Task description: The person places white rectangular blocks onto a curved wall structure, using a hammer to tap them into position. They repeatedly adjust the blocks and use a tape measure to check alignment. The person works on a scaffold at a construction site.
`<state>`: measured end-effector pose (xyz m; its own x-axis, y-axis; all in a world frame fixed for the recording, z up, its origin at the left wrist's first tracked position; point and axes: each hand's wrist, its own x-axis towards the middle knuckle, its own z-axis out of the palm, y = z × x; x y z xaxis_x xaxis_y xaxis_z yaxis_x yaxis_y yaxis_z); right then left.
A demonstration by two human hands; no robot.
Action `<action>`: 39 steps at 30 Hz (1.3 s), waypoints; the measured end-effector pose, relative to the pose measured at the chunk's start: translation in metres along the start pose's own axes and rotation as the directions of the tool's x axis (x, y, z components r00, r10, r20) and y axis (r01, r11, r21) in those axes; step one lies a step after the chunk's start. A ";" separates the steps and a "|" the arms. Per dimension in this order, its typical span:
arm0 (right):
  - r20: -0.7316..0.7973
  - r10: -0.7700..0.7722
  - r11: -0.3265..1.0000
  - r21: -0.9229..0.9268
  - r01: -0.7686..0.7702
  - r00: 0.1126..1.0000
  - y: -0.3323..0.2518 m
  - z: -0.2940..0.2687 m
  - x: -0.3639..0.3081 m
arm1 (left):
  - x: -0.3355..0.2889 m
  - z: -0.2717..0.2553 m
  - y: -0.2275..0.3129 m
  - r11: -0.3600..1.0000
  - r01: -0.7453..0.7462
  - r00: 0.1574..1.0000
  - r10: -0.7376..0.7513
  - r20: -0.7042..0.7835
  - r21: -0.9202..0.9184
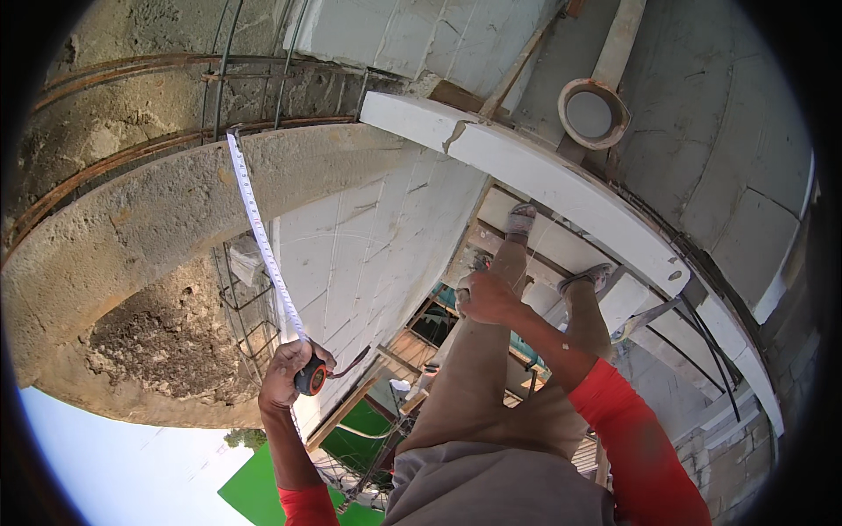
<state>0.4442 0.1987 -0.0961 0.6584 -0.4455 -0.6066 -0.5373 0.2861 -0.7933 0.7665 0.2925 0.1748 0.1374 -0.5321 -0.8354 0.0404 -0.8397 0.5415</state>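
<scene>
My left hand (285, 373) grips a tape measure (310, 377) with a black and orange case and a dangling wrist strap. The white blade (254, 215) runs out from it, up and slightly left across a curved concrete beam (175, 180). Its far end lies by the rusty reinforcing bars (132, 145) above that beam. Over my leg, my right hand (488, 296) is closed; a small dark end shows above the fist, too little to name.
My feet (522, 219) stand on pale boards (553, 241). A white beam (526, 162) curves along the right, with a round-rimmed, long-shafted thing (595, 114) beyond it. Wire-tied bars (237, 298) stick out at left. Timber and green sheeting (355, 434) lie far below.
</scene>
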 end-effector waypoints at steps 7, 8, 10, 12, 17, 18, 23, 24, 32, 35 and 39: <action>-0.041 -0.026 0.986 0.165 0.033 0.999 0.020 0.051 -0.032 | 0.056 0.074 -0.006 0.983 0.102 0.994 -0.108 0.031 0.150; -0.044 -0.012 0.984 0.179 0.020 0.999 0.023 0.053 -0.037 | 0.063 0.087 -0.005 0.981 0.067 0.993 -0.083 0.083 0.180; -0.014 0.029 0.987 0.157 -0.026 0.999 0.026 0.047 -0.047 | 0.076 0.119 0.007 0.964 0.030 0.992 -0.062 0.114 0.265; 0.004 0.065 0.984 0.168 -0.065 0.998 0.031 0.045 -0.057 | 0.086 0.153 0.022 0.945 -0.018 0.985 -0.039 0.167 0.326; -0.058 0.082 0.978 0.198 -0.069 0.995 0.024 0.060 -0.057 | 0.119 0.263 0.067 0.903 -0.237 0.934 0.110 0.340 0.358; -0.087 0.083 0.970 0.237 -0.060 0.993 0.017 0.054 -0.061 | 0.126 0.284 0.072 0.895 -0.262 0.915 0.112 0.387 0.361; -0.226 -0.031 0.920 0.373 0.116 0.974 -0.006 0.064 -0.054 | 0.119 0.349 0.083 0.932 -0.262 0.831 0.087 0.549 0.250; -0.270 -0.035 0.923 0.360 0.134 0.962 -0.008 0.074 -0.045 | 0.116 0.362 0.083 0.917 -0.288 0.833 0.096 0.545 0.278; -0.261 -0.040 0.842 0.511 0.173 0.965 -0.034 0.070 -0.044 | 0.105 0.430 0.097 0.725 -0.464 0.789 0.076 0.610 0.509; -0.168 -0.077 0.845 0.512 0.154 0.983 -0.049 0.050 -0.061 | 0.107 0.435 0.096 0.641 -0.525 0.790 0.122 0.600 0.560; -0.201 -0.111 0.817 0.539 0.204 0.973 -0.057 0.055 -0.053 | 0.134 0.436 0.080 0.608 -0.533 0.782 0.088 0.617 0.589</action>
<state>0.4683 0.2525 -0.0214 0.5945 -0.6357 -0.4923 -0.0207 0.5999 -0.7998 0.3571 0.1075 0.0652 -0.4994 -0.5567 -0.6638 -0.6312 -0.2910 0.7189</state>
